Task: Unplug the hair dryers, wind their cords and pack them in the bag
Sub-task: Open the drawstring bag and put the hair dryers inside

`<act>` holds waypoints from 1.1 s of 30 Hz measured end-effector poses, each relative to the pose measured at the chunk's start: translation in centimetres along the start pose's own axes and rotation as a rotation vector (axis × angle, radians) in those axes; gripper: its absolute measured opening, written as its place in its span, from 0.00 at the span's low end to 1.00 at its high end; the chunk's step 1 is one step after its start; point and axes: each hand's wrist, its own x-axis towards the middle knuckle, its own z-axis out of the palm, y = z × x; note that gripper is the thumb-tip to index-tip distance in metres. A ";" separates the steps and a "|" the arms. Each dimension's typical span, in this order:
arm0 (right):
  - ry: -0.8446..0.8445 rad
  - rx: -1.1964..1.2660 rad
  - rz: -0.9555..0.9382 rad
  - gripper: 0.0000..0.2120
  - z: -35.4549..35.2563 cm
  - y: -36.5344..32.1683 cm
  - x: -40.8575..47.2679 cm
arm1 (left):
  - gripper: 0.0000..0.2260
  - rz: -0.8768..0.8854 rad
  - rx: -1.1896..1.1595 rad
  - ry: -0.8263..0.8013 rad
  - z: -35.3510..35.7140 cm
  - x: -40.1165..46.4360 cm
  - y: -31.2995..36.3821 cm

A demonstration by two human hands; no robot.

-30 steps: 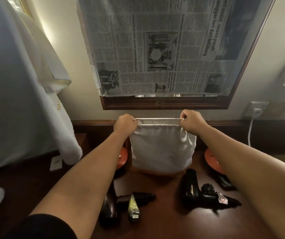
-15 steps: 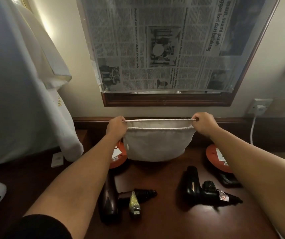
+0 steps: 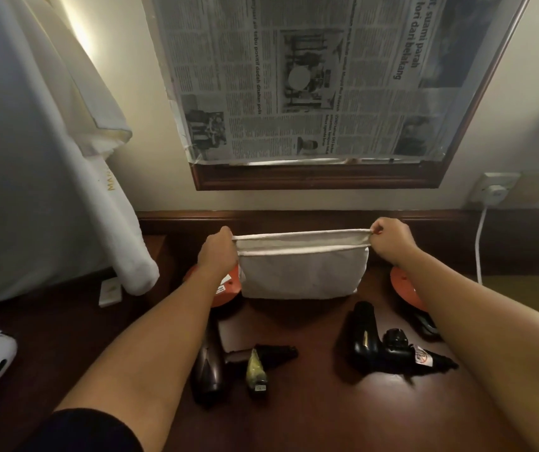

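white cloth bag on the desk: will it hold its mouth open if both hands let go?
Probably not. The white cloth bag looks soft and thin; its rim is taut only between the left hand and right hand. Likely light, so a dryer pushed in may shove it along.

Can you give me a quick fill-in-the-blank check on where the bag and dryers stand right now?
1. Both hands, left hand and right hand, pinch the top corners of the white ____.
2. The number of black hair dryers lying on the desk in front of it is ____.
3. The left hair dryer has a ____ tag on its cord bundle.
4. The right hair dryer lies ____ the bag.

Missing words: bag; two; yellow; outside
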 end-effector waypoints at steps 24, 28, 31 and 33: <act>0.155 0.507 0.170 0.15 0.4 -3.1 1.7 | 0.12 -0.288 -0.861 -0.056 1.5 2.7 3.1; 0.247 0.537 0.088 0.16 -0.1 -5.1 2.0 | 0.13 -0.210 -1.002 0.096 0.1 4.0 5.0; 0.370 0.466 0.012 0.11 0.1 -4.6 0.7 | 0.17 -0.162 -0.932 0.157 0.4 3.1 3.8; 0.373 0.407 0.033 0.09 1.6 -2.6 -0.6 | 0.17 -0.143 -0.833 0.145 2.4 1.6 1.7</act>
